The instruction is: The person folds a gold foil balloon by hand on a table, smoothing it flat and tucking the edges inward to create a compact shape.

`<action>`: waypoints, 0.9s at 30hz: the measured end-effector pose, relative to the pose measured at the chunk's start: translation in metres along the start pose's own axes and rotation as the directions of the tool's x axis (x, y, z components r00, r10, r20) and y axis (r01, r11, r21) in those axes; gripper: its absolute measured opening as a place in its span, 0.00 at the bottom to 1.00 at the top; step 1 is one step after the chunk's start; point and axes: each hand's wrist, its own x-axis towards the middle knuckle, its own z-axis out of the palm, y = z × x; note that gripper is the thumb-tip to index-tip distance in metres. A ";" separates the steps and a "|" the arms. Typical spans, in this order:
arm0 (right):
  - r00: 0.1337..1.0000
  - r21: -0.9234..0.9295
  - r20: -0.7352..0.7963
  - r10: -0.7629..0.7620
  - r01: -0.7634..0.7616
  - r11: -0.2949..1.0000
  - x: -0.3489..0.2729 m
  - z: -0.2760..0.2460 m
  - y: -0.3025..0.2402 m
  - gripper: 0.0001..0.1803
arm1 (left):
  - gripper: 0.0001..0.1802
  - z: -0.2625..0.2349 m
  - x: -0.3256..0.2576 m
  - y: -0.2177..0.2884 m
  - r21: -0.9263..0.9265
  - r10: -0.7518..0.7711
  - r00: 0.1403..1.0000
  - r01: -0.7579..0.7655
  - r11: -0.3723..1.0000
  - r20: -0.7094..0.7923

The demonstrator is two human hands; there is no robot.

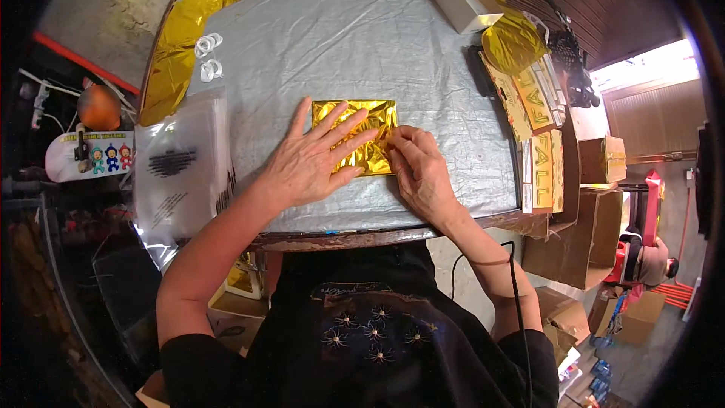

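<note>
A flat, crinkled rectangle of shiny gold foil [370,155] lies on the grey-covered table in front of me. My left hand [302,166] rests over its left part, palm down and fingers spread, holding nothing. At the foil's right edge, my right hand [421,172] has its thumb and fingertips pinched together on the edge. The inside of that pinch is partly hidden by the fingers. Whether the foil is one sheet or a folded packet, I cannot tell.
Clear plastic bags [177,166] are stacked at the table's left. Two white cord coils [209,46] lie behind them. Gold foil pieces [177,45] line the far left edge. A white open box [467,6] and printed gold packages [542,170] sit at the right, near cardboard boxes [570,245].
</note>
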 end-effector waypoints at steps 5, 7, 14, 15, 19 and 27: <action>0.998 -0.067 0.058 -0.039 0.043 0.997 -0.001 -0.001 0.001 0.17 | 0.38 -0.001 0.000 0.000 -0.020 0.003 1.000 -0.003 1.000 -0.013; 0.997 -0.067 0.059 -0.048 0.052 0.996 0.001 -0.002 -0.002 0.18 | 0.37 0.001 0.000 -0.001 -0.013 0.017 1.000 -0.017 1.000 -0.021; 0.993 -0.078 0.113 -0.037 0.046 0.996 0.004 -0.007 -0.001 0.19 | 0.35 0.005 0.001 -0.002 0.054 0.026 0.998 -0.023 0.998 -0.065; 0.995 -0.037 0.103 -0.018 0.022 0.999 0.003 -0.007 -0.001 0.19 | 0.36 0.004 0.001 -0.002 0.042 0.026 0.998 -0.024 0.999 -0.059; 0.993 0.069 0.050 0.103 -0.106 0.992 -0.001 -0.004 0.003 0.18 | 0.38 0.008 0.000 -0.003 0.050 0.006 0.999 -0.003 0.999 -0.045; 0.992 -0.124 0.108 -0.059 0.072 0.990 0.001 -0.009 0.008 0.20 | 0.37 0.006 0.001 -0.003 0.024 0.002 1.000 -0.002 1.000 -0.030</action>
